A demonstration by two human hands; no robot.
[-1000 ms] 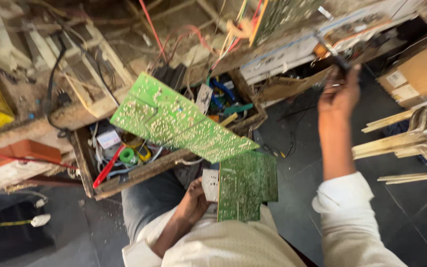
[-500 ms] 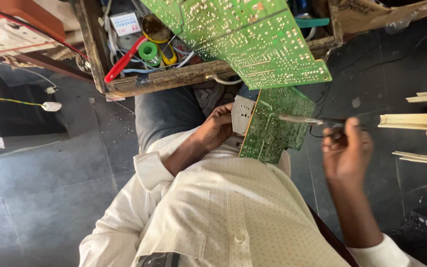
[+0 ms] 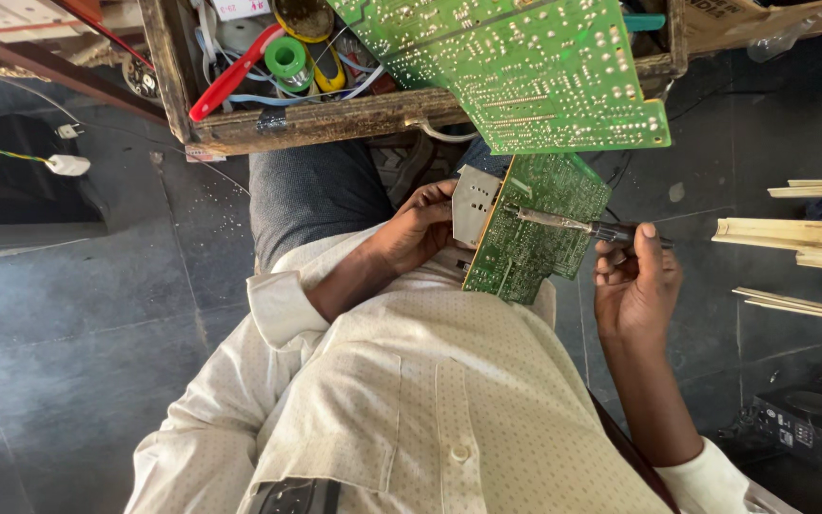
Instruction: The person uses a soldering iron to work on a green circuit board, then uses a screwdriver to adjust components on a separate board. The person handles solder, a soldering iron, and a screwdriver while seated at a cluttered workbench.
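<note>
A small green circuit board (image 3: 535, 228) rests on my lap, solder side up, with a pale metal box at its left edge. My left hand (image 3: 420, 228) grips that left edge. My right hand (image 3: 635, 286) holds a soldering iron (image 3: 573, 226) by its dark handle, and the metal tip lies on the board's upper part. A larger green circuit board (image 3: 535, 71) lies tilted over the wooden tray's edge, just above the small board.
The wooden tray (image 3: 325, 119) in front of me holds red-handled pliers (image 3: 230, 81), a green solder spool (image 3: 287, 59) and wires. Pale wooden strips (image 3: 801, 238) lie at the right. A black device (image 3: 811, 424) sits at lower right. The floor is dark grey tile.
My right hand came down from the far shelf with the soldering iron and brought its tip onto the small board. The view has tilted down toward my lap.
</note>
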